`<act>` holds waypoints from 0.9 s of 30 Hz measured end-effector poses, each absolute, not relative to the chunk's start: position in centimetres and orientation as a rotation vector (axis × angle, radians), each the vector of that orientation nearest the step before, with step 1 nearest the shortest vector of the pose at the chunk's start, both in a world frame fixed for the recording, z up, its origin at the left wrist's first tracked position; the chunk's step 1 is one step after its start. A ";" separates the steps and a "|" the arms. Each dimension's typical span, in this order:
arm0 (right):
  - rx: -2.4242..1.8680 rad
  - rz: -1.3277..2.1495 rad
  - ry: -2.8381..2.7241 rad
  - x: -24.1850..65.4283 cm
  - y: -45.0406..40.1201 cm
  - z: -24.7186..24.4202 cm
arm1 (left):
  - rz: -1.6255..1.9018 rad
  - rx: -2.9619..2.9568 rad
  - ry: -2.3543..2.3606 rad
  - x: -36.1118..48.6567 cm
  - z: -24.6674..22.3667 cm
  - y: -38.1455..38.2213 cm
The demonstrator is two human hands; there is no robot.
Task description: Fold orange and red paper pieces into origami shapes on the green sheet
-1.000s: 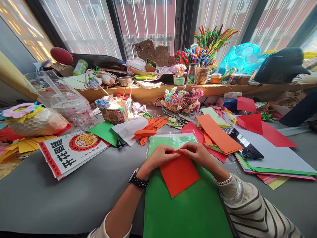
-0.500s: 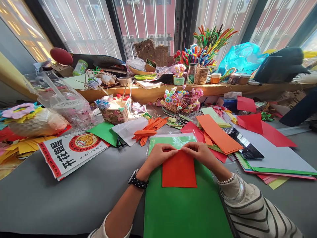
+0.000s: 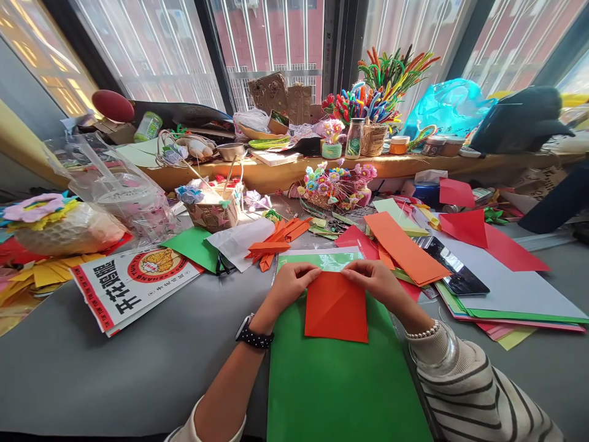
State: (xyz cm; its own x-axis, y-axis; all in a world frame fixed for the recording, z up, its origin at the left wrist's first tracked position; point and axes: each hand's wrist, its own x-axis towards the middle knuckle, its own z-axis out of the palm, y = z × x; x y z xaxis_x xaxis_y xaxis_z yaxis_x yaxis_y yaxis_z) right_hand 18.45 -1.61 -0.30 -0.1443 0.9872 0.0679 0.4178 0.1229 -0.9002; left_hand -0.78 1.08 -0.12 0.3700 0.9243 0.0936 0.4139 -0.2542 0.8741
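An orange-red paper square point(image 3: 337, 310), with faint diagonal creases on it, lies over the green sheet point(image 3: 345, 387) in front of me. My left hand point(image 3: 294, 283) pinches its upper left corner between thumb and fingers. At the upper right corner, my right hand point(image 3: 375, 279) has the same paper pinched. The top edge of the square runs between the two hands, which are a little apart. A dark watch band is on the left wrist and a beaded bracelet on the right.
Orange strips point(image 3: 278, 239) and an orange folded sheet point(image 3: 405, 245) lie beyond the hands. A phone point(image 3: 458, 270) rests on stacked paper point(image 3: 519, 291) at right. A printed paper bag point(image 3: 133, 285) is at left, and a flower basket point(image 3: 338, 187) stands behind.
My hands have moved apart, from the middle of the paper's top edge to its two upper corners. The paper has shifted slightly up and right, and creases now show on it.
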 end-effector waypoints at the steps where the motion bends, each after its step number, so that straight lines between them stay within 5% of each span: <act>1: -1.396 0.971 -1.665 18.5 -1.6 -0.2 | 0.824 1.807 1.175 -0.8 -0.2 1.2; 27: -1.379 1.165 -1.722 18.7 -1.7 0.3 | 0.996 1.834 1.104 -0.3 -0.4 0.6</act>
State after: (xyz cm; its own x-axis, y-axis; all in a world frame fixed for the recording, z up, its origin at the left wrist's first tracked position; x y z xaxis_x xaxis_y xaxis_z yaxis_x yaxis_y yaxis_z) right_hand 18.70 -1.66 0.30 -0.2488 0.9674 -0.0483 0.4044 0.0585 -0.9127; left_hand -0.30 0.64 -0.39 0.3220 0.9181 0.2312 0.3244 -0.3364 0.8840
